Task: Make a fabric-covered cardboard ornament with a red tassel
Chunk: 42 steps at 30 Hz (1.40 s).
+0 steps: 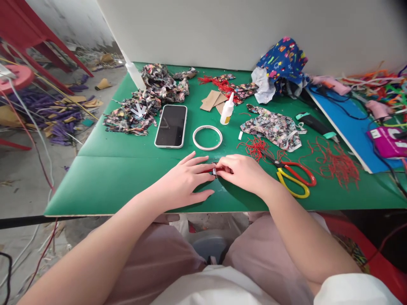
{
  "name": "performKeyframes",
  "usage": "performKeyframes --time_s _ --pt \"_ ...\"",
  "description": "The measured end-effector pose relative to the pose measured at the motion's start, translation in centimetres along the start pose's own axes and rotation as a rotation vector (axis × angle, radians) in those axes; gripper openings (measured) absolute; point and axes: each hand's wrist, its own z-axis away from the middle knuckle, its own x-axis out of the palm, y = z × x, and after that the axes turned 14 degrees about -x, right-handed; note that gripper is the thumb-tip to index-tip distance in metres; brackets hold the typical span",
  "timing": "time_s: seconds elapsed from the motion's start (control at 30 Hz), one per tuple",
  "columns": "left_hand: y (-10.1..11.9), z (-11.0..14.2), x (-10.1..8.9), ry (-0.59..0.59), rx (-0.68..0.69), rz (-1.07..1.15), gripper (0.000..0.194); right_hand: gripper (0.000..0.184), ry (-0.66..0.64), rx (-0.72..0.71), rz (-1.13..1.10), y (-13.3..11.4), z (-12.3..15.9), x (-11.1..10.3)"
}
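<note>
My left hand (186, 180) and my right hand (243, 171) meet near the front of the green board (111, 178). Between their fingertips they pinch a small red piece with a pale band (215, 170), pressed low against the board. The left hand's other fingers lie stretched out; the right hand's fingers are curled over the piece. Red-and-yellow scissors (294, 176) lie just right of my right hand. A white tape ring (207, 137), a small glue bottle (227, 111) and a phone (171, 126) lie behind the hands.
Floral fabric scraps (143, 106) are piled at the back left, a floral piece (275, 127) and red threads (333, 163) at the right. Blue patterned cloth (282, 61) lies by the wall. A blue board (346, 123) with a magenta tool (386, 142) sits far right.
</note>
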Motion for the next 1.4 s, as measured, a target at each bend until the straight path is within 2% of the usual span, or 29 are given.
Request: performKeyframes --time_s 0.3,0.83,1.1,1.27,1.4 --pt "0.2 -0.1 0.7 0.055 -0.013 -0.017 0.042 0.013 -0.005 -0.008 -0.04 0.1 -0.1 0.0" --pt "0.9 0.0 0.6 0.055 -0.04 -0.077 0.036 0.008 0.001 0.053 -0.048 0.0 -0.2 0.0" --pt "1.2 0.7 1.0 0.036 -0.05 -0.107 0.043 0.011 0.014 0.005 0.022 -0.2 -0.2 0.1" --pt "1.7 1.1 1.0 0.128 -0.042 -0.132 0.041 0.018 0.015 -0.041 0.083 -0.2 0.0 0.1" --pt "2.7 1.4 1.4 0.202 0.008 -0.15 0.028 0.024 0.032 -0.067 0.105 -0.3 0.1 0.2"
